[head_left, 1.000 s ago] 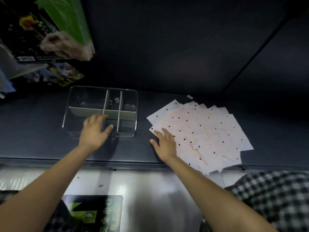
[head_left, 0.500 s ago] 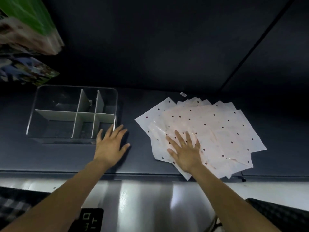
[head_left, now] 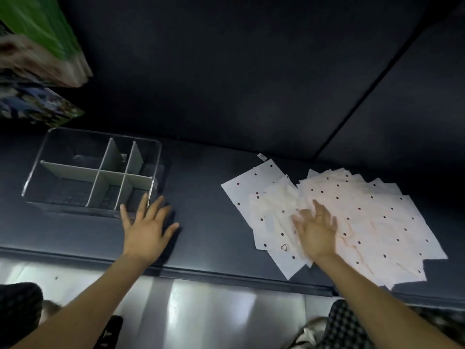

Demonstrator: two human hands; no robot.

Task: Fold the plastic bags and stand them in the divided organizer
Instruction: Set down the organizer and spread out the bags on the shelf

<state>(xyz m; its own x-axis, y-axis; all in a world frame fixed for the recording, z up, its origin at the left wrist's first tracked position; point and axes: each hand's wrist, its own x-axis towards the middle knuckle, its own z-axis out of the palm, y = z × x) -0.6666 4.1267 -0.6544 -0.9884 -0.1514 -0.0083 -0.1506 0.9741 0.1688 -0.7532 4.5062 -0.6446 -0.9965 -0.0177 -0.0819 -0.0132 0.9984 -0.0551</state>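
A loose, fanned pile of white plastic bags (head_left: 364, 217) with dark dots lies flat on the right part of the dark desk (head_left: 206, 197), its near corners reaching the front edge. The right hand (head_left: 314, 233) rests palm down on the pile's left part, fingers (head_left: 317, 210) spread and straight, somewhat blurred. Well apart to the left stands the clear divided organizer (head_left: 95, 172), its grey partitions forming compartments with no bags in them. The left hand (head_left: 147, 227) lies flat on the desk just beside the organizer's near right corner, fingers spread wide. A dark padded wall (head_left: 226, 71) rises behind. Green and printed packages (head_left: 42, 51) hang at upper left. A pale, shiny floor (head_left: 206, 311) shows below.
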